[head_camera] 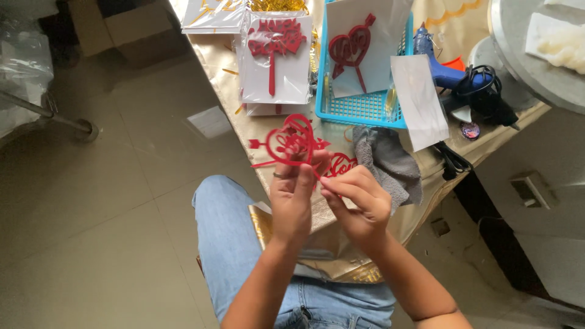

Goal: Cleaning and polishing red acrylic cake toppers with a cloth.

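Left hand (pixel 291 198) and right hand (pixel 359 204) pinching red heart topper (pixel 291 141), blue basket (pixel 359 109) holding another

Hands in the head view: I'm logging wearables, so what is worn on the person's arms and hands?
Both forearms are bare, with no sleeves in sight. The left hand wears a thin dark ring on one finger. The right hand shows no ring, glove or watch. No wristbands show on either arm. Blue jeans cover the legs.
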